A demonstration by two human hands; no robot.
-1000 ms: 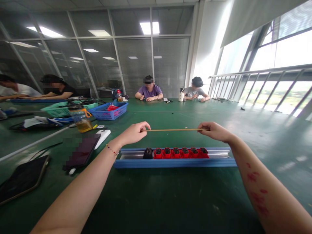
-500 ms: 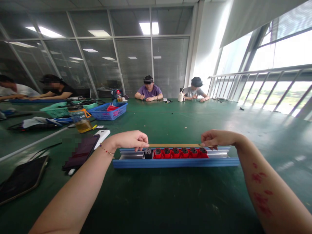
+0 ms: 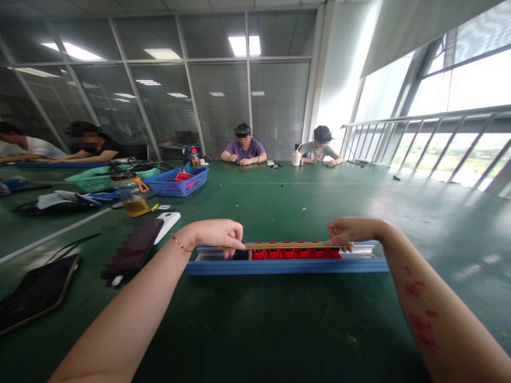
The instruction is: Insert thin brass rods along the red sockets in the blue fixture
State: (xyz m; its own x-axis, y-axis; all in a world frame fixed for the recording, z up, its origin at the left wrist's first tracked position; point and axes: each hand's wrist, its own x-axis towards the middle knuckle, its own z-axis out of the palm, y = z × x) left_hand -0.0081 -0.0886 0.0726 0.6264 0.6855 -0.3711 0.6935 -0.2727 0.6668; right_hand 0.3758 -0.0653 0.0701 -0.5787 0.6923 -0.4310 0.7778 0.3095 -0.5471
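Note:
Thin tan sticks [image 3: 285,246] stretch level between my hands, just over a row of red blocks [image 3: 287,255] with dark tops. My left hand [image 3: 223,236] pinches their left part, above a black block [image 3: 241,255]. Near the right end, my right hand [image 3: 343,234] has its fingers closed on the same sticks. Below, the blocks sit in a silver channel with a blue front rail [image 3: 287,267]. The sticks partly hide the block tops.
On the green table [image 3: 279,324], a dark phone [image 3: 136,242], a white device [image 3: 167,223] and a black tablet [image 3: 38,292] lie left. Behind them are a jar [image 3: 136,199], a blue basket [image 3: 178,183] and a green basket [image 3: 93,180]. Several people sit farther off.
Both hands have come slightly nearer with the sticks, which moved from behind the blocks to over their tops. The sticks' ends now show beyond my fingers.

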